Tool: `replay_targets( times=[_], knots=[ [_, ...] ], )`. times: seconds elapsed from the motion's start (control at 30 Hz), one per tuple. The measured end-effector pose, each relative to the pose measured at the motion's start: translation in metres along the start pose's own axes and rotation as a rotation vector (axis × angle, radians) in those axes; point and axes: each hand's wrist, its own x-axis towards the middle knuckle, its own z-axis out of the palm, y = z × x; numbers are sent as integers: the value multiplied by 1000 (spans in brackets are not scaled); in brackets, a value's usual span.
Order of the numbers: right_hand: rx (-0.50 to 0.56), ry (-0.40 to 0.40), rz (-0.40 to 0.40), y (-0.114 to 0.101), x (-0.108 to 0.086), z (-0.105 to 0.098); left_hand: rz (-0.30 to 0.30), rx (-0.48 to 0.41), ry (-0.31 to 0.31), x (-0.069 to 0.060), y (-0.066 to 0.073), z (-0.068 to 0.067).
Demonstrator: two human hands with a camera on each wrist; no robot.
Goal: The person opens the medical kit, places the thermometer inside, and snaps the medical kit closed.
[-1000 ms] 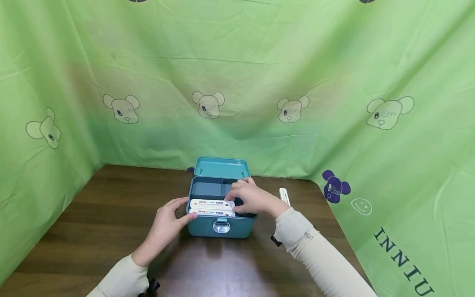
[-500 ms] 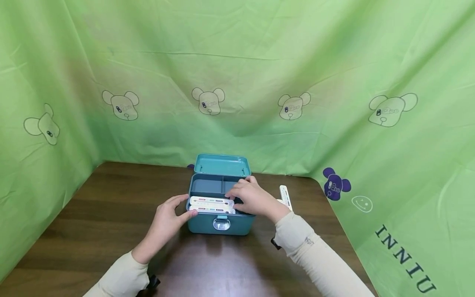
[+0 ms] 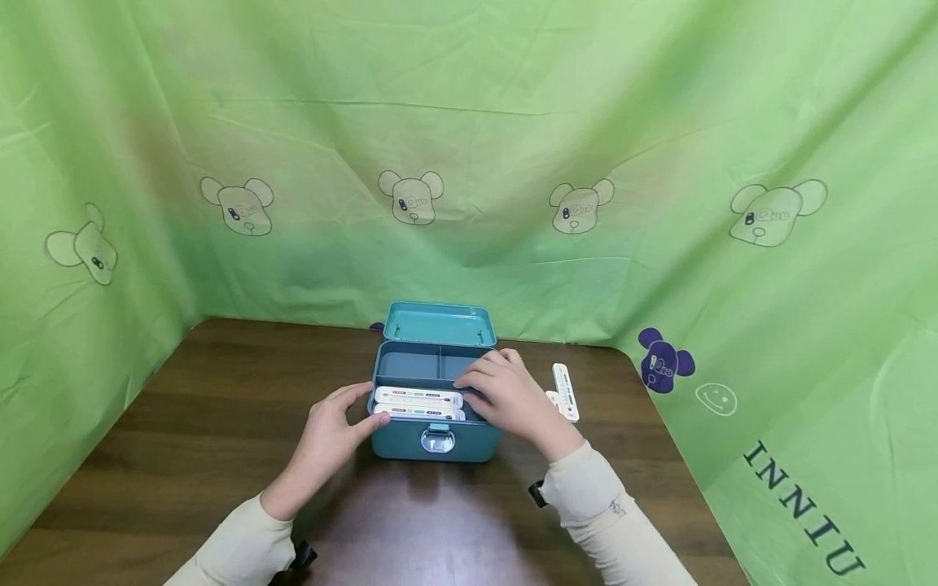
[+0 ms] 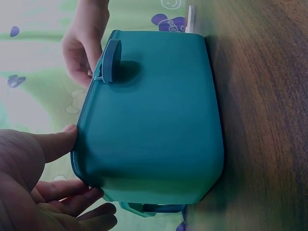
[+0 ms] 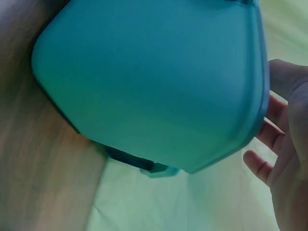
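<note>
The teal storage box (image 3: 436, 441) stands with its lid (image 3: 440, 324) tipped back. Two slim white cases (image 3: 418, 398) with small coloured print lie side by side in its front left part. My left hand (image 3: 330, 431) rests at the box's front left corner, thumb at the front rim near the cases, fingers against the left side; the left wrist view shows these fingers relaxed. My right hand (image 3: 509, 399) hovers over the box's right part with bent, loose fingers, just right of the cases. Nothing shows between its fingers; their tips are partly hidden behind the box in the right wrist view.
Beyond the right hand, more slim white pieces (image 3: 564, 392) lie on the brown wooden table (image 3: 220, 391). A divided grey-blue tray (image 3: 409, 365) fills the back of the box. A green printed cloth (image 3: 469, 122) hangs behind and along the sides.
My right hand has moved away from the ends of the white cases, slightly to the right, and uncovered them. The left hand stays at the box corner.
</note>
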Motion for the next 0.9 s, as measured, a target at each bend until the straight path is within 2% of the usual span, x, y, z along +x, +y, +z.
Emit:
replay_targets(
  times=[0.17, 0.33, 0.5, 0.67, 0.9],
  knots=[
    [35, 186, 67, -1, -22, -3, -7, -6, -14, 0, 1, 2],
    [62, 295, 184, -6, -42, -4, 2, -7, -4, -1, 1, 2],
    [92, 363, 286, -12, -62, -4, 18, 2, 3, -3, 0, 2],
    [109, 410, 387, -8, -81, -4, 39, 27, -7, -2, 1, 3],
    [91, 444, 517, -1, -104, -1, 73, 66, -65, -2, -6, 3]
  ],
)
